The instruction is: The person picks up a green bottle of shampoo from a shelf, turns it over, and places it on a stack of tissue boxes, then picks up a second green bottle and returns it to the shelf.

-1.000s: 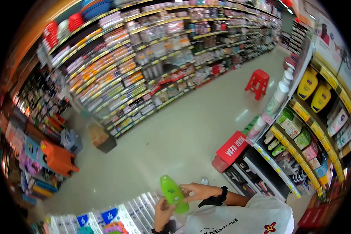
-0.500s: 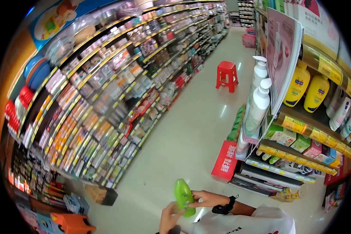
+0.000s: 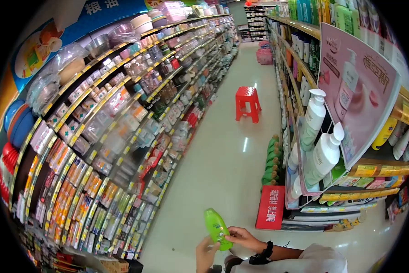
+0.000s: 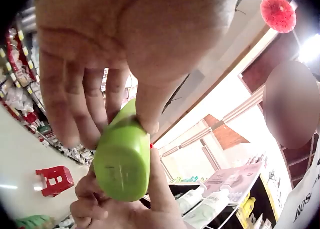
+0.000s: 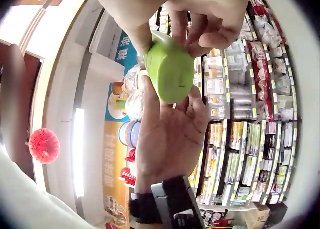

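Together, left hand (image 3: 205, 255) and right hand (image 3: 242, 238) are pinching a bottle (image 3: 215, 227), thumbs opposing fingers.
It is leaning above open floor (image 3: 193, 186), shelves (image 3: 115, 129) running left, a red box (image 3: 270, 207) standing right.

Even, bright indoor light fills the head view; beyond the right hand (image 3: 243, 239), white glare streaks the glossy floor (image 3: 190, 195). Black rounds off the corners, and lens distortion curves the shelves (image 3: 82, 70) to its left. In the left wrist view, the left hand (image 4: 125, 49) is shaded against a washed-out ceiling, with a lamp (image 4: 311, 50) burnt white to its right. In the right wrist view, a tube light (image 5: 78, 151) glares below and left of the right hand.
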Available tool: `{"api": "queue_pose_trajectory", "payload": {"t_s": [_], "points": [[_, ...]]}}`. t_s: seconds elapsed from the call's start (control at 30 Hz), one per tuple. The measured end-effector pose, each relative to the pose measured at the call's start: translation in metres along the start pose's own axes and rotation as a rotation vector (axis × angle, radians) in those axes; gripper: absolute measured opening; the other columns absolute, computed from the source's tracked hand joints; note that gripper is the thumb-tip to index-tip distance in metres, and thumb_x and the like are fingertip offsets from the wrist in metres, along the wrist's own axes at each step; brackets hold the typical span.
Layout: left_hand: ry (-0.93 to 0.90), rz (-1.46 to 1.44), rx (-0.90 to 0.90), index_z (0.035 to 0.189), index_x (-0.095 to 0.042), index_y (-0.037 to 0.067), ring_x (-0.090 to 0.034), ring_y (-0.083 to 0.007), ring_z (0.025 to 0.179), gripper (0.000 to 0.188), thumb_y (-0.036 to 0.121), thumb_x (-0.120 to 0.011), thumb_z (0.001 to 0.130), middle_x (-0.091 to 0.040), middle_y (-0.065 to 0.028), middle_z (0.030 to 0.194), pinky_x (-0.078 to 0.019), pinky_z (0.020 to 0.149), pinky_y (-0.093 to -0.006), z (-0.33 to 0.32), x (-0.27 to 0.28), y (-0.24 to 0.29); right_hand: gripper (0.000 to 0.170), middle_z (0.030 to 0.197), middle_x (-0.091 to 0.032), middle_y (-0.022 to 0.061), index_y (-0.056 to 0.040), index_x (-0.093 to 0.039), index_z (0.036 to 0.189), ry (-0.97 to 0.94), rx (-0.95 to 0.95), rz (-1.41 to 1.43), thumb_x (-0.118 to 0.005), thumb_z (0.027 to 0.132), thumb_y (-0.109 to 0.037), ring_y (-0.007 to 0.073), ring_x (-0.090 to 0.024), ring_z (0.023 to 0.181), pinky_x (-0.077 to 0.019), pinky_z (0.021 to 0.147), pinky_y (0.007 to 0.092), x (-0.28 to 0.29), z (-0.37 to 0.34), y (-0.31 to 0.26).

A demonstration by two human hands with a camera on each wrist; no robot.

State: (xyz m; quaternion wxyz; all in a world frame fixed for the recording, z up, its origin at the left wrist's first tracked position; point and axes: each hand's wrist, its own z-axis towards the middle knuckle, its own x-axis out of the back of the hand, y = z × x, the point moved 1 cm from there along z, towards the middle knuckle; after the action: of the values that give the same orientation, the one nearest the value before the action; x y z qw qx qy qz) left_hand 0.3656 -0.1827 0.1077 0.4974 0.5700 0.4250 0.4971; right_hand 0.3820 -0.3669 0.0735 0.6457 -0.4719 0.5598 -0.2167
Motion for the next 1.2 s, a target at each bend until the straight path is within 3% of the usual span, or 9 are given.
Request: {"api": "queue_pose_trajectory", "payload": {"t_s": [0.3, 0.33, 0.47, 0.63, 0.83, 0.93, 1.0, 1.03, 1.2], "points": [[-0.248, -0.235, 0.043, 0.127, -0.055, -0.006, -0.064, -0.0137, 0.096, 0.037, 0.0, -0.065, 0.091, -0.068, -0.0079, 0.108, -0.0515, 0.083, -0.0274, 0.107, 0.129, -0.037, 0.021, 0.089, -0.061, -0.0028, -0.001, -0.063, 0.108, 0.097, 0.034, -0.125, -0.064, 0.098, -0.02, 0.0046, -0.056, 0.085, -0.0449, 0.074, 0.0231, -0.06, 0.115, 0.0], [-0.249, -0.138, 0.009, 0.119, -0.061, -0.001, -0.061, -0.0154, 0.09, 0.027, 0.007, -0.063, 0.094, -0.067, -0.0074, 0.102, -0.0498, 0.078, -0.0309, 0.115, 0.134, 0.001, 0.022, 0.088, -0.062, -0.0025, -0.0007, -0.063, 0.106, 0.118, 0.04, -0.145, -0.065, 0.098, -0.021, 0.0048, -0.056, 0.083, -0.0455, 0.074, 0.0234, -0.065, 0.128, -0.002], [-0.351, -0.161, -0.019, 0.119, -0.06, -0.002, -0.061, -0.0149, 0.092, 0.027, 0.008, -0.063, 0.095, -0.067, -0.0068, 0.103, -0.0494, 0.079, -0.0305, 0.166, 0.158, -0.009, 0.024, 0.085, -0.062, -0.0027, -0.0004, -0.065, 0.104, 0.258, 0.048, -0.212, -0.064, 0.098, -0.024, 0.0045, -0.055, 0.079, -0.0447, 0.071, 0.0227, -0.072, 0.165, -0.006], [-0.513, -0.153, 0.034, 0.136, -0.054, 0.002, -0.062, -0.0185, 0.097, 0.045, 0.01, -0.065, 0.094, -0.065, -0.0103, 0.113, -0.0498, 0.087, -0.0324, 0.227, 0.167, -0.051, 0.026, 0.073, -0.054, -0.0063, -0.0009, -0.065, 0.104, 0.522, 0.161, -0.27, -0.062, 0.1, -0.026, 0.0014, -0.047, 0.066, -0.038, 0.057, 0.0202, -0.073, 0.199, -0.009], [-0.732, -0.289, 0.114, 0.144, -0.043, -0.004, -0.063, -0.0135, 0.1, 0.058, 0.0, -0.065, 0.091, -0.065, -0.007, 0.116, -0.052, 0.084, -0.0286, 0.296, 0.154, -0.026, 0.028, 0.074, -0.054, -0.0066, -0.0002, -0.064, 0.103, 0.532, 0.142, -0.25, -0.06, 0.101, -0.028, 0.0015, -0.048, 0.066, -0.0387, 0.058, 0.019, -0.041, 0.236, -0.024], [-0.713, -0.178, 0.049, 0.138, -0.051, -0.002, -0.064, -0.0125, 0.091, 0.054, 0.007, -0.071, 0.088, -0.068, -0.0075, 0.107, -0.0525, 0.078, -0.0283, 0.339, 0.145, -0.034, 0.026, 0.079, -0.054, -0.0062, 0.0003, -0.062, 0.104, 0.566, 0.216, -0.276, -0.059, 0.101, -0.026, 0.0013, -0.048, 0.071, -0.0395, 0.061, 0.0198, -0.018, 0.266, -0.031], [-0.752, -0.106, 0.008, 0.143, -0.044, -0.003, -0.063, -0.0132, 0.096, 0.059, 0.003, -0.068, 0.089, -0.064, -0.0079, 0.116, -0.0517, 0.082, -0.0283, 0.37, 0.139, -0.026, 0.025, 0.081, -0.054, -0.0057, 0.0002, -0.061, 0.106, 0.583, 0.257, -0.274, -0.059, 0.102, -0.024, 0.0017, -0.049, 0.076, -0.041, 0.064, 0.0203, 0.004, 0.288, -0.033], [-0.773, -0.061, -0.001, 0.146, -0.041, -0.003, -0.063, -0.0136, 0.099, 0.062, 0.001, -0.067, 0.09, -0.063, -0.0081, 0.12, -0.0513, 0.084, -0.0283, 0.386, 0.137, -0.017, 0.026, 0.093, -0.06, 0.0006, 0.0031, -0.061, 0.112, 0.566, 0.262, -0.275, -0.062, 0.099, -0.019, 0.0052, -0.054, 0.082, -0.0465, 0.068, 0.0232, 0.016, 0.298, -0.039], [-0.747, -0.039, -0.103, 0.144, -0.045, 0.0, -0.059, -0.0149, 0.107, 0.06, 0.0, -0.067, 0.089, -0.061, -0.0074, 0.123, -0.0519, 0.082, -0.0286, 0.471, 0.106, 0.02, 0.033, 0.11, -0.059, 0.0056, -0.0001, -0.053, 0.129, 0.601, 0.462, -0.259, -0.06, 0.099, -0.013, 0.0097, -0.057, 0.094, -0.049, 0.077, 0.0248, 0.055, 0.358, -0.098]]}}
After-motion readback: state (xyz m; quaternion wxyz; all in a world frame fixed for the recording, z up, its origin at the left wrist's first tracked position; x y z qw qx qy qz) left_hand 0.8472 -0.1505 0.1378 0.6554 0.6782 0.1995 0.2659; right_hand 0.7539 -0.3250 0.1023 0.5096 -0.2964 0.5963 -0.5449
